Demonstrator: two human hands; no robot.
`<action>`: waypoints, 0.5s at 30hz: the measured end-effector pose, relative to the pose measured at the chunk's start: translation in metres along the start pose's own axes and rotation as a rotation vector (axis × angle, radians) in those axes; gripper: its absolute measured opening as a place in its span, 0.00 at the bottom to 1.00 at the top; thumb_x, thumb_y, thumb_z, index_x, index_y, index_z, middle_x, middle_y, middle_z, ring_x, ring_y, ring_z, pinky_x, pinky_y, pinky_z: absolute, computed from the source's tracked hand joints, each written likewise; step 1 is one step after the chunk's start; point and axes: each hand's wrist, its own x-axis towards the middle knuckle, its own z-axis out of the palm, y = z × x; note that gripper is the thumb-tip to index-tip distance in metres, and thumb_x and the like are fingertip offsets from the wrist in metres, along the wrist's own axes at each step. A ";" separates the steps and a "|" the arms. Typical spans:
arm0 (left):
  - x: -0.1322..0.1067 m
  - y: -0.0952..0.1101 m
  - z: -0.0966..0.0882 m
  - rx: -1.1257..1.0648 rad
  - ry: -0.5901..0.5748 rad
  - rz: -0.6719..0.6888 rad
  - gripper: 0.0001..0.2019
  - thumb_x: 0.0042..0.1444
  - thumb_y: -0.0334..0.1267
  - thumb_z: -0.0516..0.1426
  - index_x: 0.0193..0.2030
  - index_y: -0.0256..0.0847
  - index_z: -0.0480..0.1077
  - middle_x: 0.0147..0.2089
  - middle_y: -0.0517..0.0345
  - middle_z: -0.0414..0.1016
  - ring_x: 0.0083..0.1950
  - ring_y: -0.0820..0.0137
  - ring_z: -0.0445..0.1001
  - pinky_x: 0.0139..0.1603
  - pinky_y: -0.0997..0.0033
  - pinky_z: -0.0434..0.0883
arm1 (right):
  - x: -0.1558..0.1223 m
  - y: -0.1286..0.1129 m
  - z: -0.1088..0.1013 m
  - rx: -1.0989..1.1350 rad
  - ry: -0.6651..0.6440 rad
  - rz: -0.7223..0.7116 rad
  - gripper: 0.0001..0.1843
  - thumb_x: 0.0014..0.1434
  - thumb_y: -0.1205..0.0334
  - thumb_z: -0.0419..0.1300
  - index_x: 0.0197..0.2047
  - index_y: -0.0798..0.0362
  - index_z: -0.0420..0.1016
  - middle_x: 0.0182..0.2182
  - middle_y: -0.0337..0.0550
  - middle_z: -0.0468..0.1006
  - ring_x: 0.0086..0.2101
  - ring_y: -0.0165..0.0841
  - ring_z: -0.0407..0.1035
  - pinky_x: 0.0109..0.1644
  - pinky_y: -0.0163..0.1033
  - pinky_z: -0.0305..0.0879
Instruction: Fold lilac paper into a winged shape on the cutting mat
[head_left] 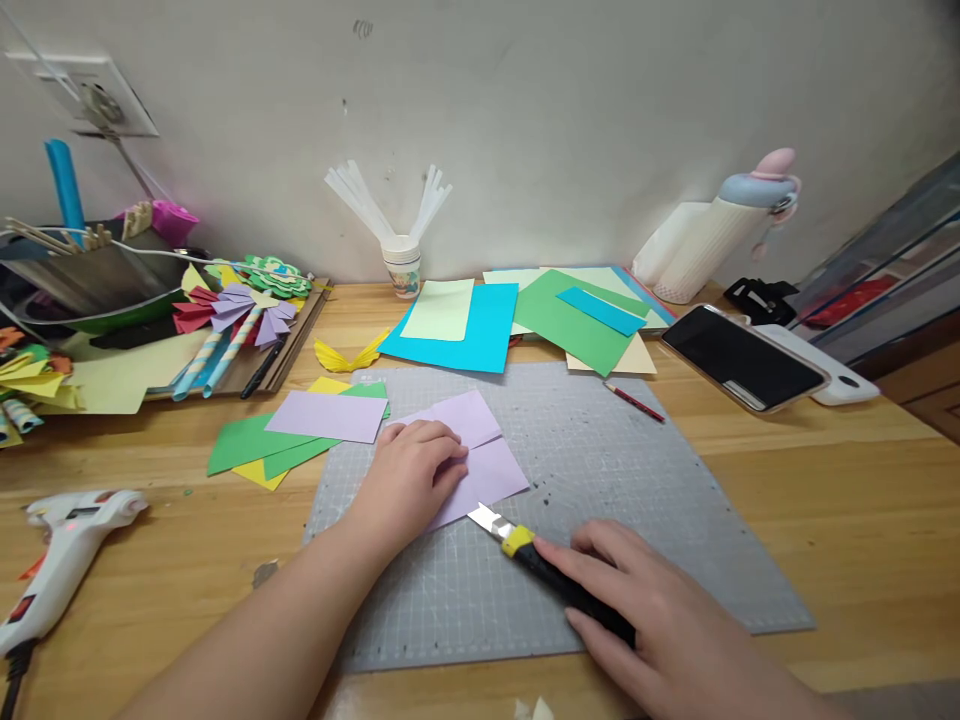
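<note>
On the grey cutting mat (622, 480) lies a light purple sheet of paper (491, 470), with a slit or fold line running across it. My left hand (420, 465) presses on the sheet's left part, fingers curled together; the thumb is hidden. A black utility knife with a yellow collar (555, 570) is in my right hand (645, 610), index finger along its handle. The blade tip is at or just beside the sheet's near edge; whether it touches cannot be made out. Left of the sheet, a purple paper strip (330, 415) overlaps green strips (247, 443) and yellow paper.
Blue (491, 330) and green sheets (577, 320) lie along the back, beside a cup of white sticks (402, 265). A pencil (634, 402), phone (742, 355) and bottle (712, 240) are right. A glue gun (67, 560) and paper flowers (240, 315) are left.
</note>
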 end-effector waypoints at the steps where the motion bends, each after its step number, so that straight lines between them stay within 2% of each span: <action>1: 0.000 0.000 0.000 0.000 -0.001 -0.002 0.05 0.60 0.38 0.57 0.41 0.46 0.75 0.47 0.58 0.79 0.51 0.62 0.73 0.52 0.55 0.60 | 0.001 0.000 0.000 -0.001 0.002 -0.005 0.29 0.62 0.71 0.52 0.65 0.42 0.63 0.45 0.47 0.70 0.44 0.38 0.68 0.48 0.46 0.69; 6: 0.001 -0.002 0.002 0.000 -0.015 -0.013 0.06 0.61 0.38 0.57 0.42 0.47 0.75 0.49 0.57 0.79 0.52 0.62 0.73 0.53 0.54 0.60 | 0.001 -0.003 -0.001 -0.015 0.002 -0.021 0.29 0.60 0.71 0.53 0.64 0.43 0.65 0.45 0.47 0.72 0.44 0.38 0.69 0.46 0.45 0.71; 10: -0.002 -0.004 -0.001 -0.001 -0.045 -0.008 0.08 0.61 0.40 0.57 0.45 0.47 0.75 0.52 0.57 0.77 0.54 0.62 0.72 0.55 0.53 0.58 | -0.006 -0.004 -0.010 -0.004 0.018 0.016 0.29 0.59 0.71 0.54 0.62 0.41 0.68 0.45 0.47 0.74 0.44 0.38 0.71 0.47 0.43 0.71; 13: -0.004 -0.003 -0.008 0.002 -0.086 0.011 0.11 0.62 0.42 0.56 0.49 0.48 0.74 0.55 0.57 0.76 0.56 0.62 0.72 0.58 0.51 0.56 | -0.012 0.002 -0.020 0.105 -0.054 0.075 0.30 0.57 0.68 0.57 0.62 0.39 0.70 0.47 0.46 0.76 0.46 0.39 0.73 0.49 0.42 0.71; 15: -0.006 -0.001 -0.013 0.006 -0.109 0.022 0.12 0.62 0.42 0.56 0.51 0.49 0.74 0.58 0.56 0.74 0.58 0.61 0.71 0.59 0.51 0.55 | -0.017 0.010 -0.026 0.246 -0.104 0.161 0.27 0.56 0.64 0.59 0.59 0.40 0.73 0.51 0.46 0.76 0.51 0.42 0.71 0.52 0.43 0.70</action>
